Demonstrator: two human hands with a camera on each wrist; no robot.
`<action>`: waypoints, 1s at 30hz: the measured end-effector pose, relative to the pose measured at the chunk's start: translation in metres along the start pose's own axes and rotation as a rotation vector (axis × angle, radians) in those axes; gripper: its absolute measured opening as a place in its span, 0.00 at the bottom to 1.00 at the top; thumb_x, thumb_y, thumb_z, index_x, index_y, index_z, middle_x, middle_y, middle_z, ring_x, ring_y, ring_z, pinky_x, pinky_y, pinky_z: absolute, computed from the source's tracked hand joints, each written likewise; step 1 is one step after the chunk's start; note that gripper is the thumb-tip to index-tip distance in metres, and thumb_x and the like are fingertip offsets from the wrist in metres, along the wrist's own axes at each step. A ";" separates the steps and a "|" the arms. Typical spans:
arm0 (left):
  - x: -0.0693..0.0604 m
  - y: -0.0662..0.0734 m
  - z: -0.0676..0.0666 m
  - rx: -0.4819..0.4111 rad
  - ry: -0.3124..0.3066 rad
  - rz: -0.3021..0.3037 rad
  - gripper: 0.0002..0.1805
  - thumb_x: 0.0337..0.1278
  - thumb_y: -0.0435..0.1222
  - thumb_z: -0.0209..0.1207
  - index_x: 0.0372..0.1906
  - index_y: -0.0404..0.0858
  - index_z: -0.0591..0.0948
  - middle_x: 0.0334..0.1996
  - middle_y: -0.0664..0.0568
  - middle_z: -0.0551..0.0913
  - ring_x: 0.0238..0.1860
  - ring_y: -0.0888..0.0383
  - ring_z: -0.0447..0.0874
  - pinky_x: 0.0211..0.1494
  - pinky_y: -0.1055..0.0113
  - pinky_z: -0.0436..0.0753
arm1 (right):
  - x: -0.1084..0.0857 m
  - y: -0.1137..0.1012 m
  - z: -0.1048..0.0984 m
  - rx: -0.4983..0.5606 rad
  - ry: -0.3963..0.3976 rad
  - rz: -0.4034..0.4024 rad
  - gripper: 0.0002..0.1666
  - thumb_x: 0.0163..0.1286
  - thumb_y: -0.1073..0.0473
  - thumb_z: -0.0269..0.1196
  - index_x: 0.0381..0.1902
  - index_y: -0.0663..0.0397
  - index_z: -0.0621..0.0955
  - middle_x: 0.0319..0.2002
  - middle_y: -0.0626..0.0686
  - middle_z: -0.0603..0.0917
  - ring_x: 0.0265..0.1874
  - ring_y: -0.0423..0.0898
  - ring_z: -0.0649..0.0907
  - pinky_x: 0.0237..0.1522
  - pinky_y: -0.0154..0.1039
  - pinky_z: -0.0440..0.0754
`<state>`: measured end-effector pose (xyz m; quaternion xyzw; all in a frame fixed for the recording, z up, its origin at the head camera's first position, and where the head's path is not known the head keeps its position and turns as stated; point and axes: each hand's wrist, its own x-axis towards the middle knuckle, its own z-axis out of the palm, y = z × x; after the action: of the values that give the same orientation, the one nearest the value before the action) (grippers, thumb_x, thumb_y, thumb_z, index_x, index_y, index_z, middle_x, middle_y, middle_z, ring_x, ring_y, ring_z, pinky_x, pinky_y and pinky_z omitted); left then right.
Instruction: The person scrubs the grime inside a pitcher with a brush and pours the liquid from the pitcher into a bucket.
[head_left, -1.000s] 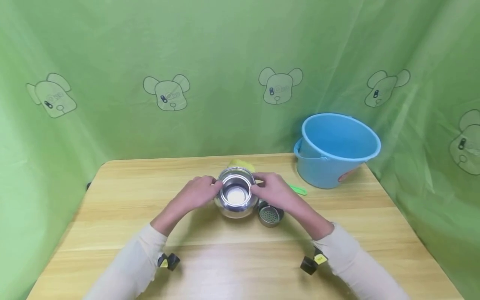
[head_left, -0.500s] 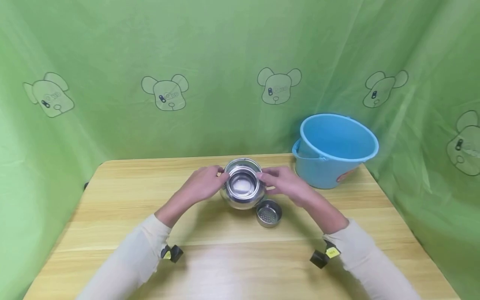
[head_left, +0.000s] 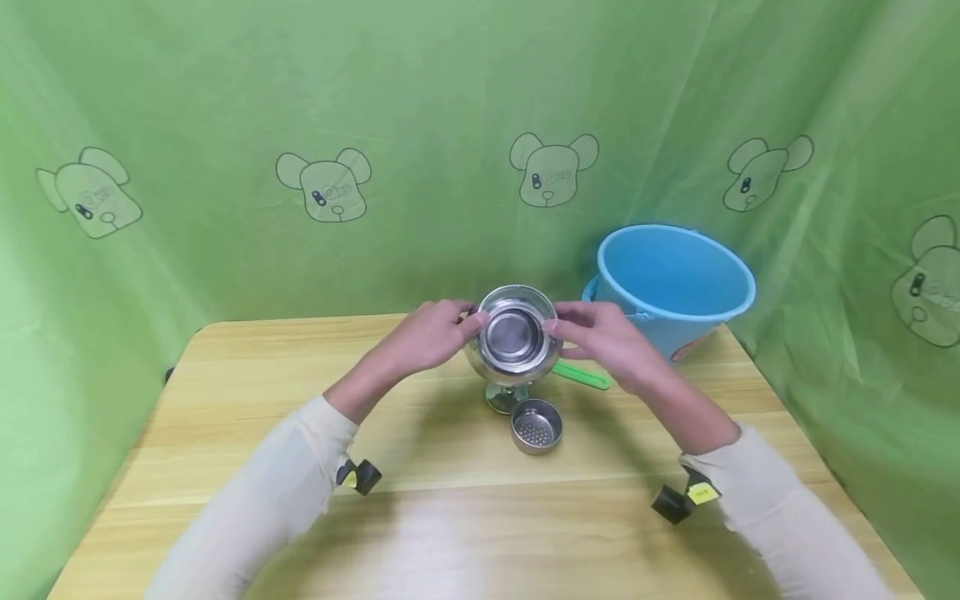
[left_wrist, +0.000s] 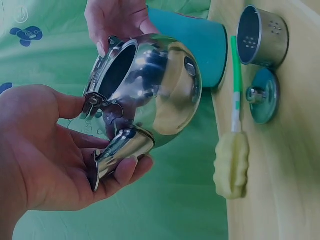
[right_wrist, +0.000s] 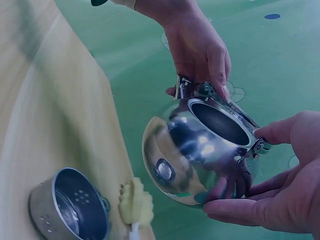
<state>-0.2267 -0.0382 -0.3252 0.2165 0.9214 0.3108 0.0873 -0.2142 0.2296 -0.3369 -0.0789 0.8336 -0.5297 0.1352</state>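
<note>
A shiny round stainless-steel teapot is held up off the table, its lidless mouth tilted toward the head camera. My left hand grips its spout side; in the left wrist view the fingers curl under the spout and the thumb presses near the rim. On the opposite side my right hand holds the teapot, thumb at the rim and fingers against the body. Below it on the table lie a metal lid with a knob and a perforated strainer cup. A sponge brush with a green handle lies behind them.
A blue bucket stands at the table's back right, close to my right hand. Green printed curtains enclose the back and sides of the wooden table. Dark wrist cameras hang under both sleeves.
Both hands have lifted the teapot and carried it away and to the right. The lid beneath it has come into view. The strainer cup and bucket stay put.
</note>
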 end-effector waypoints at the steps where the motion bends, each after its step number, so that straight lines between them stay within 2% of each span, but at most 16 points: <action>1: 0.002 0.002 -0.001 -0.005 -0.001 0.009 0.23 0.81 0.53 0.44 0.50 0.41 0.83 0.31 0.50 0.81 0.31 0.55 0.77 0.33 0.63 0.79 | -0.001 -0.001 -0.003 -0.007 0.012 0.001 0.38 0.76 0.53 0.61 0.76 0.66 0.65 0.74 0.67 0.71 0.66 0.64 0.81 0.59 0.44 0.87; 6: 0.014 0.015 -0.006 -0.020 -0.011 0.043 0.22 0.81 0.52 0.46 0.50 0.41 0.83 0.27 0.52 0.77 0.27 0.57 0.72 0.29 0.66 0.75 | -0.007 -0.006 -0.015 -0.060 0.054 -0.022 0.39 0.77 0.50 0.60 0.77 0.65 0.64 0.73 0.66 0.72 0.65 0.63 0.82 0.62 0.48 0.85; 11: 0.025 0.029 -0.013 -0.030 -0.053 0.073 0.21 0.81 0.49 0.48 0.52 0.37 0.82 0.30 0.50 0.79 0.28 0.57 0.73 0.30 0.67 0.77 | -0.013 -0.014 -0.029 -0.101 0.080 -0.024 0.41 0.77 0.46 0.60 0.78 0.62 0.63 0.74 0.65 0.72 0.61 0.64 0.84 0.67 0.53 0.81; 14: 0.031 0.036 -0.017 -0.039 -0.072 0.100 0.21 0.81 0.48 0.48 0.56 0.35 0.81 0.35 0.48 0.83 0.34 0.55 0.78 0.36 0.65 0.82 | -0.016 -0.019 -0.037 -0.096 0.097 -0.021 0.42 0.77 0.47 0.61 0.79 0.61 0.63 0.74 0.65 0.72 0.62 0.63 0.84 0.66 0.49 0.83; 16: 0.036 0.040 -0.020 -0.037 -0.077 0.121 0.22 0.81 0.47 0.49 0.60 0.34 0.80 0.41 0.46 0.86 0.40 0.54 0.82 0.44 0.64 0.86 | -0.018 -0.022 -0.042 -0.106 0.109 -0.021 0.43 0.76 0.47 0.62 0.79 0.61 0.61 0.75 0.65 0.71 0.63 0.63 0.84 0.64 0.45 0.83; 21: 0.048 0.050 -0.025 -0.040 -0.098 0.175 0.24 0.80 0.47 0.50 0.66 0.34 0.78 0.53 0.43 0.87 0.52 0.52 0.86 0.59 0.61 0.87 | -0.022 -0.029 -0.056 -0.160 0.128 -0.024 0.43 0.77 0.46 0.60 0.80 0.60 0.61 0.76 0.65 0.70 0.64 0.63 0.83 0.63 0.43 0.84; 24: 0.054 0.057 -0.028 -0.066 -0.110 0.195 0.25 0.79 0.47 0.51 0.66 0.34 0.77 0.57 0.43 0.86 0.57 0.52 0.86 0.62 0.61 0.87 | -0.024 -0.033 -0.065 -0.201 0.141 -0.022 0.41 0.78 0.45 0.59 0.80 0.58 0.62 0.75 0.64 0.71 0.62 0.61 0.84 0.63 0.43 0.85; 26: 0.057 0.062 -0.029 -0.081 -0.109 0.200 0.25 0.78 0.47 0.52 0.67 0.34 0.77 0.59 0.43 0.86 0.58 0.53 0.86 0.63 0.63 0.86 | -0.025 -0.036 -0.070 -0.221 0.156 -0.017 0.40 0.78 0.44 0.59 0.79 0.57 0.64 0.74 0.64 0.72 0.60 0.59 0.86 0.59 0.40 0.87; 30: 0.064 0.072 -0.031 -0.112 -0.078 0.216 0.24 0.75 0.47 0.55 0.64 0.35 0.79 0.57 0.44 0.87 0.56 0.54 0.86 0.61 0.64 0.87 | -0.027 -0.042 -0.082 -0.226 0.179 -0.021 0.41 0.78 0.42 0.59 0.79 0.56 0.64 0.74 0.63 0.72 0.55 0.46 0.87 0.53 0.32 0.89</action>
<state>-0.2678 0.0253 -0.2586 0.3212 0.8697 0.3608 0.1013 -0.2144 0.2893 -0.2620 -0.0547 0.8957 -0.4390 0.0451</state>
